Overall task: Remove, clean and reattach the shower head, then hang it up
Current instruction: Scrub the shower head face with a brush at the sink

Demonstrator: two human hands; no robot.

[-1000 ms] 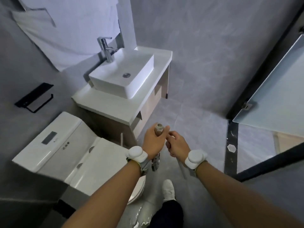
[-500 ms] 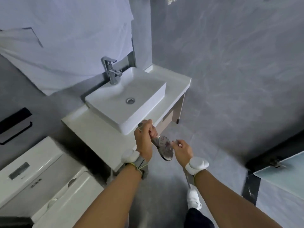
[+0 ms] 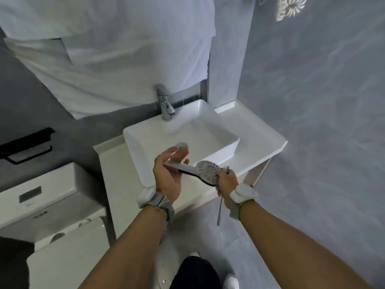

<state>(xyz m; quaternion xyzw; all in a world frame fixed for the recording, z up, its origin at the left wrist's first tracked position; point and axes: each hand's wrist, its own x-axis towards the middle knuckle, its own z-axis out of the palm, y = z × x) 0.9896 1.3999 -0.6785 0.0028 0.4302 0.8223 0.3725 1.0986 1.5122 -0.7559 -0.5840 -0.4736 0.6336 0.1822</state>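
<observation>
the left hand (image 3: pixel 166 176) curls round the handle of the shower head (image 3: pixel 205 171), while the right hand (image 3: pixel 226 181) pinches the rim of its nozzle face and also holds a thin grey rod (a brush or pick, cannot tell). the head hangs over the front edge of the basin (image 3: pixel 218 140), detached, face up. cleaning seems to be the step; next likely calls for working the nozzles over the basin.
</observation>
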